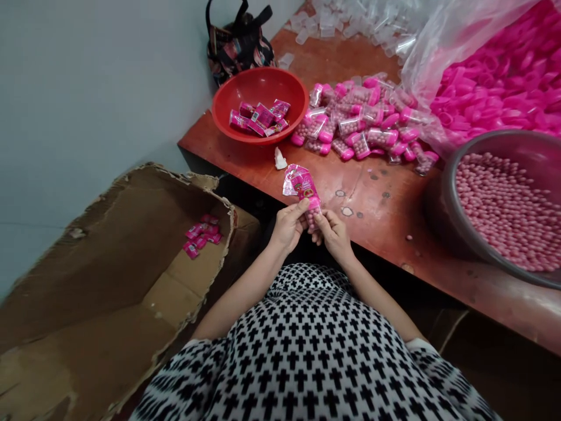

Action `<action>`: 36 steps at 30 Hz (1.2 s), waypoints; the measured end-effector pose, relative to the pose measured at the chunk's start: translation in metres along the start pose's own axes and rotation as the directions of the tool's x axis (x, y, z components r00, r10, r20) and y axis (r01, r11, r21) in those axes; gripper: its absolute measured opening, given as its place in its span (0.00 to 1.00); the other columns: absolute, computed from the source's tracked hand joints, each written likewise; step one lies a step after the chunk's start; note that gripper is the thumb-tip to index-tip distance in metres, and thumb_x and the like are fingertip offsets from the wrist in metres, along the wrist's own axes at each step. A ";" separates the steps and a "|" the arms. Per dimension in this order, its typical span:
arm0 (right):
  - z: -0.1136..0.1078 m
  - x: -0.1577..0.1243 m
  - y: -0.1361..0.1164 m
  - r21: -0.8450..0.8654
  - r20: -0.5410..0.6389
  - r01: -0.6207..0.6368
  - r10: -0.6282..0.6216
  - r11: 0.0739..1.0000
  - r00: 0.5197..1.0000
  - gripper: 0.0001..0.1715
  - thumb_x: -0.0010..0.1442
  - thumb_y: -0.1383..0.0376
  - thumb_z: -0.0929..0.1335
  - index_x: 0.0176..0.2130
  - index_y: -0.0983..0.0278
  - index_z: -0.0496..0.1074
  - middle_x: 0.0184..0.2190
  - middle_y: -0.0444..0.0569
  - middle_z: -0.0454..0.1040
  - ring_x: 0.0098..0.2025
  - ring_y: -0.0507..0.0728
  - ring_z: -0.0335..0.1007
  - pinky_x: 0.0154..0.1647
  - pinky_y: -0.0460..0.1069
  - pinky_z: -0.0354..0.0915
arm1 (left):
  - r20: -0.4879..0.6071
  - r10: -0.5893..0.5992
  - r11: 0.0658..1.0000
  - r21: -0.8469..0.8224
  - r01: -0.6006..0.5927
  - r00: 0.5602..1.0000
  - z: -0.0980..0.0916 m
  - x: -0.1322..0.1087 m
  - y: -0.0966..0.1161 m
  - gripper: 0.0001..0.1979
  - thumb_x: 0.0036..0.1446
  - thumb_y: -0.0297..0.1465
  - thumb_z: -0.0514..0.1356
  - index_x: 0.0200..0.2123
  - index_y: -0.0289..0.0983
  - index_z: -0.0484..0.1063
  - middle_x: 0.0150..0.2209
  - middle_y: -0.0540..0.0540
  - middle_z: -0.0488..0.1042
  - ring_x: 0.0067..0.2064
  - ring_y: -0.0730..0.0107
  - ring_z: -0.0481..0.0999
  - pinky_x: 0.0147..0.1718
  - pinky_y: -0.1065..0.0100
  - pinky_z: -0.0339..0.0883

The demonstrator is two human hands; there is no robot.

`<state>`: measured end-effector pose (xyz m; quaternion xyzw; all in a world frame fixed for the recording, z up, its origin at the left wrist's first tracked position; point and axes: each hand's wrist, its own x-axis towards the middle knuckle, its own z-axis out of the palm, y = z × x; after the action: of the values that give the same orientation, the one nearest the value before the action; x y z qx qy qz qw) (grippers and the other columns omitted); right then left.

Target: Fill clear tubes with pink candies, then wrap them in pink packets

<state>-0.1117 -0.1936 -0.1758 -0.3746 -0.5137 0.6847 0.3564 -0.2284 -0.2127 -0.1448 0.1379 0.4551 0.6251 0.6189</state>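
Just over the table's near edge, I hold a small clear candy bottle (312, 217) filled with pink balls, its pink cap pointing away from me. My left hand (288, 227) is closed on it from the left, thumb near the cap. My right hand (333, 233) pinches its lower part from the right. Beyond the cap is a printed pink wrapper (304, 185); whether it touches the bottle I cannot tell. Silvery pink wrappers (289, 182) lie on the table just behind it.
Behind are a red bowl (223, 96) of wrapped packs, a heap of filled bottles (359, 120), and a bag of pink caps (495, 88). A grey tub (456, 204) of candy balls stands right. Left of the table (372, 204), a cardboard box (109, 234) holds several wrapped packs (202, 234).
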 end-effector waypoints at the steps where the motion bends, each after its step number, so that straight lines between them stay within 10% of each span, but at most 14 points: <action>1: 0.000 -0.001 0.000 -0.041 -0.001 0.022 -0.022 0.999 1.000 0.19 0.58 0.49 0.65 0.35 0.62 0.66 0.21 0.39 0.70 0.17 0.46 0.64 0.14 0.40 0.59 | -0.023 0.003 1.000 -0.018 -0.003 1.000 0.001 0.000 0.000 0.19 0.39 0.41 0.71 0.21 0.31 0.70 0.21 0.47 0.72 0.21 0.74 0.70 0.18 0.72 0.60; 8: -0.002 -0.005 0.004 -0.262 -0.071 0.117 -0.140 0.958 0.988 0.18 0.60 0.51 0.64 0.41 0.61 0.68 0.26 0.42 0.72 0.20 0.47 0.66 0.18 0.42 0.63 | -0.070 0.047 0.999 -0.001 -0.047 0.996 0.005 0.003 -0.004 0.18 0.34 0.36 0.73 0.21 0.31 0.70 0.20 0.49 0.72 0.19 0.79 0.66 0.19 0.73 0.61; 14: -0.002 -0.003 0.002 0.126 0.055 -0.099 0.092 0.987 0.994 0.22 0.56 0.46 0.65 0.34 0.63 0.66 0.20 0.39 0.70 0.14 0.46 0.62 0.11 0.41 0.56 | -0.031 0.008 0.999 0.044 -0.007 0.999 0.002 -0.004 -0.006 0.17 0.37 0.36 0.72 0.20 0.30 0.70 0.17 0.49 0.69 0.17 0.78 0.66 0.16 0.73 0.60; 20: 0.000 -0.003 -0.002 -0.026 -0.098 0.040 -0.043 0.999 0.994 0.20 0.55 0.50 0.68 0.39 0.60 0.61 0.19 0.35 0.69 0.15 0.46 0.63 0.13 0.40 0.59 | 0.009 -0.017 0.999 0.039 0.016 1.000 0.000 -0.007 -0.012 0.18 0.38 0.37 0.71 0.19 0.32 0.68 0.18 0.50 0.67 0.18 0.74 0.67 0.15 0.71 0.62; 28: 0.002 0.001 -0.007 0.244 0.161 -0.110 0.071 0.964 0.984 0.27 0.50 0.47 0.70 0.36 0.57 0.53 0.24 0.36 0.74 0.23 0.50 0.74 0.22 0.45 0.70 | 0.004 -0.065 0.995 -0.072 0.065 0.998 -0.011 -0.012 -0.009 0.18 0.38 0.36 0.72 0.18 0.31 0.67 0.18 0.53 0.63 0.16 0.81 0.61 0.15 0.74 0.56; 36: 0.019 0.010 -0.010 0.194 0.127 -0.085 0.061 0.977 0.990 0.27 0.48 0.51 0.73 0.36 0.58 0.55 0.19 0.32 0.71 0.18 0.50 0.72 0.19 0.43 0.69 | 0.043 0.015 0.990 -0.140 -0.008 0.999 -0.018 -0.024 -0.006 0.15 0.40 0.32 0.71 0.18 0.29 0.70 0.17 0.51 0.65 0.21 0.81 0.64 0.21 0.74 0.60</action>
<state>-0.1316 -0.1910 -0.1641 -0.3139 -0.4491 0.7665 0.3351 -0.2329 -0.2425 -0.1492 0.1107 0.3956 0.6558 0.6334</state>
